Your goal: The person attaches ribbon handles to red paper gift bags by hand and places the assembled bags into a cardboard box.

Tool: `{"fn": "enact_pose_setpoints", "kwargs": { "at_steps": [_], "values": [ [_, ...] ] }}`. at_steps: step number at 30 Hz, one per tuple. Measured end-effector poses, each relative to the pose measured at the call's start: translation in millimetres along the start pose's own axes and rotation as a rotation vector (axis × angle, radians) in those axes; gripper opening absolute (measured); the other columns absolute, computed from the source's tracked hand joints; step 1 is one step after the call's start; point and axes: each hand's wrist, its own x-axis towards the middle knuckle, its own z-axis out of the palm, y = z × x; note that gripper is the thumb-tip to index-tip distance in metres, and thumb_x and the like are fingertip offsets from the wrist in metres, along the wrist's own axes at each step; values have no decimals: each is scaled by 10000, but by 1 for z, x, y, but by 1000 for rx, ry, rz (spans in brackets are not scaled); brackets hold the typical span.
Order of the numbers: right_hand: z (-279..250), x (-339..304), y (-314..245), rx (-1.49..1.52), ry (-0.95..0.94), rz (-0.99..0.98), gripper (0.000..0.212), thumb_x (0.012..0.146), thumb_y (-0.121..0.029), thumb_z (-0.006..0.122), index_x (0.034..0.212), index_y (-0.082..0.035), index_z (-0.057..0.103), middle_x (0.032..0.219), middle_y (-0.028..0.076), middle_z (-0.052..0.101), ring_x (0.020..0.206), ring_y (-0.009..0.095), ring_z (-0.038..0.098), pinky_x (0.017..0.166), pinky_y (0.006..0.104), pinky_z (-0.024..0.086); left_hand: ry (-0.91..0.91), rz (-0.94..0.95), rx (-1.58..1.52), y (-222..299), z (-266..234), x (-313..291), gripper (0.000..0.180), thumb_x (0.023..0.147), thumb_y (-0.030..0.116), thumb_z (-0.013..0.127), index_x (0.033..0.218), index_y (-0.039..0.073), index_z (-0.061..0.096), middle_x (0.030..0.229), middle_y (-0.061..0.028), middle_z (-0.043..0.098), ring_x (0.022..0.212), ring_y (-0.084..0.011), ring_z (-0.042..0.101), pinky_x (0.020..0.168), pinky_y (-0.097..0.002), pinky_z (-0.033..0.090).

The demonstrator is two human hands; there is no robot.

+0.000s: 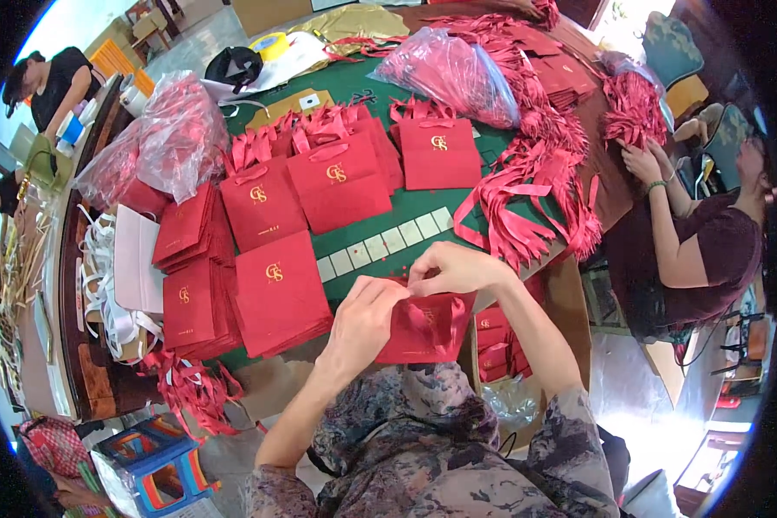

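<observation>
A person in a patterned top (432,449) works at a green table (410,205), both hands brought together over a red bag (421,344). The bag hangs directly below the fingertips, its upper edge between the two hands and its ribbon handles (455,324) draping down its front. The left hand (358,324) is curled narrow, fingertips pinched at the bag's upper left; the right hand (459,269) arches over the upper right, thumb and fingers drawn close. Exactly what lies between the fingertips cannot be told, as the knuckles cover it. Just ahead of both hands runs a slanting row of white cards (388,243). Immediately left of the left hand rises a bag stack (281,292), with another pile (197,309) beyond it and a ribbon bundle (194,393) hanging lower down. Farther ahead of the hands, more red bags (341,183) stand with handles up. Ahead and to the right of the right hand spreads a heap of red ribbons (540,198); beneath the right forearm, a carton (565,324) holds red packets (494,345). Well off to the right, a co-worker (695,237) handles a ribbon bunch (634,108).
</observation>
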Motion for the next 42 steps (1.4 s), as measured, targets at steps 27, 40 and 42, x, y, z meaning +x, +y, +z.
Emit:
{"fn": "enact_pose_setpoints", "kwargs": {
  "at_steps": [27,40,42],
  "values": [
    [8,-25,23,-532,881,422,356,828,-364,751,748,-19,711,658,165,655,631,338,663,593,424,508,-71,-454,220,-41,44,16,301,833,383,742,837,85,699,583,-49,614,711,-274,636,627,-434,488],
    [20,-20,30,-350,776,202,199,821,-147,729,885,-2,609,754,156,648,719,320,678,646,409,527,40,-417,-107,-52,61,25,129,888,140,687,876,24,630,784,-108,710,709,-201,700,629,-327,528],
    [19,-21,30,-313,731,207,185,832,-110,708,909,0,582,801,155,646,734,324,676,658,405,530,33,-475,-187,-49,61,26,113,906,119,660,891,14,621,790,-102,714,724,-183,701,644,-307,524]
  ]
}}
